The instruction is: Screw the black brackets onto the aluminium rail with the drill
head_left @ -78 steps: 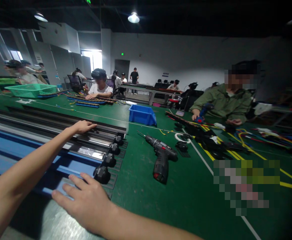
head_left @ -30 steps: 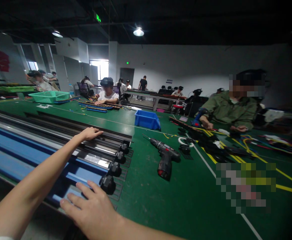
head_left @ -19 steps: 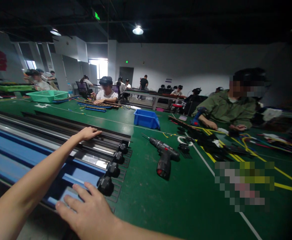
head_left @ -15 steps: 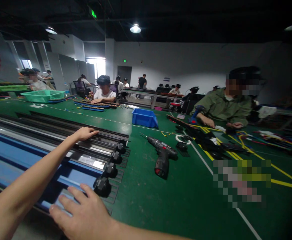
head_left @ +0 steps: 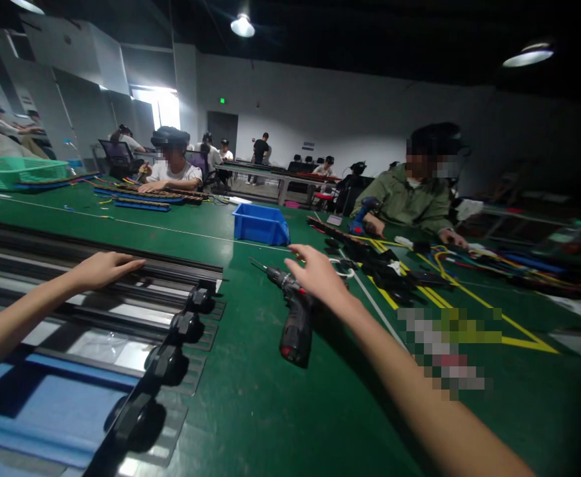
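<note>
While the cordless drill [head_left: 297,324] lies on its side on the green tabletop [head_left: 240,397], bit pointing far-left, the right hand [head_left: 318,275] is over its motor housing, thumb and fingers parted, nothing visibly gripped; contact cannot be told. Step, as judged: reaching for the drill. A lift would call for fingers closing round the handle. Left hand [head_left: 104,269]: fingers extended, laid on dark profiles [head_left: 185,270], grasping nothing visible. Beyond the drill: blue parts bin [head_left: 260,226].
</note>
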`<action>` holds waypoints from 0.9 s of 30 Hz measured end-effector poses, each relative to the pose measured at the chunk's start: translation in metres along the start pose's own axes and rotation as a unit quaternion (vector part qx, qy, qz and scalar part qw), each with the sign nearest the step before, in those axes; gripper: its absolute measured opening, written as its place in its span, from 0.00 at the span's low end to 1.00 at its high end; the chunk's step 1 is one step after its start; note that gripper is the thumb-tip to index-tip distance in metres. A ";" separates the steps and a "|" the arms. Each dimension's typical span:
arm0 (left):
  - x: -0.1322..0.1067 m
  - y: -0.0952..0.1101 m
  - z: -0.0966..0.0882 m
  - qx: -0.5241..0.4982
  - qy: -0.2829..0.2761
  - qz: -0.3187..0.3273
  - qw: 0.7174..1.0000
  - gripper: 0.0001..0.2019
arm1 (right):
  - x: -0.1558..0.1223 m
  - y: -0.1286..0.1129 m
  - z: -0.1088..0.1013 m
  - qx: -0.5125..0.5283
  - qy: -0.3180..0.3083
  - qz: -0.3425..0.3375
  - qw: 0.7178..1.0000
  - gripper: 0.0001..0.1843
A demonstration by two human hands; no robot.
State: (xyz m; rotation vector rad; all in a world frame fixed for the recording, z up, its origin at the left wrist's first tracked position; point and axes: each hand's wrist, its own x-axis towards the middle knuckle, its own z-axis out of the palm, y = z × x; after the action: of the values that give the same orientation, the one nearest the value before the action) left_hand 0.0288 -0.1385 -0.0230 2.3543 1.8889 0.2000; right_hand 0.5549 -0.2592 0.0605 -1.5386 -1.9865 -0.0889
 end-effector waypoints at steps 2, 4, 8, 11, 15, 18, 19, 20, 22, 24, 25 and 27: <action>0.002 -0.003 0.002 -0.003 0.000 -0.007 1.000 0.35 | 0.007 0.072 -0.003 -0.092 -0.028 0.106 0.990 0.24; 0.002 -0.003 0.002 -0.009 -0.007 -0.006 1.000 0.36 | 0.004 0.126 -0.004 -0.159 -0.073 0.181 0.968 0.27; 0.000 -0.001 0.000 -0.033 -0.016 -0.002 0.999 0.36 | -0.006 0.182 0.005 -0.182 -0.182 0.255 0.932 0.29; -0.001 -0.001 -0.001 -0.041 -0.009 -0.012 0.999 0.35 | -0.005 0.195 0.013 -0.170 -0.209 0.241 0.932 0.28; 0.000 -0.001 0.000 -0.039 -0.008 -0.012 0.999 0.35 | -0.001 0.202 0.015 -0.138 -0.196 0.209 0.948 0.29; -0.001 0.001 -0.001 -0.038 -0.008 -0.013 0.999 0.35 | -0.003 0.207 0.013 -0.109 -0.177 0.206 0.956 0.32; -0.002 0.002 -0.002 -0.040 -0.008 -0.014 0.999 0.35 | -0.005 0.207 0.012 -0.101 -0.173 0.208 0.957 0.33; -0.003 0.003 -0.003 -0.042 -0.007 -0.014 0.999 0.35 | -0.007 0.208 0.011 -0.094 -0.169 0.210 0.959 0.33; -0.004 0.005 -0.004 -0.045 -0.004 -0.014 0.999 0.36 | -0.012 0.206 0.009 -0.077 -0.154 0.207 0.963 0.32; -0.005 0.006 -0.005 -0.049 0.000 -0.015 0.999 0.37 | -0.016 0.202 0.007 -0.053 -0.129 0.198 0.970 0.30; -0.006 0.006 -0.005 -0.051 0.001 -0.016 0.999 0.37 | -0.018 0.199 0.006 -0.035 -0.113 0.194 0.974 0.29; -0.006 0.006 -0.005 -0.054 0.004 -0.017 0.998 0.37 | -0.021 0.194 0.007 0.023 -0.077 0.190 0.978 0.28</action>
State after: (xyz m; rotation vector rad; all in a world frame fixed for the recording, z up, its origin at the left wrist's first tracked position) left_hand 0.0325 -0.1454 -0.0173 2.2539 1.8693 0.2996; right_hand 0.7284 -0.2122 -0.0150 -1.9148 -1.7554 0.2376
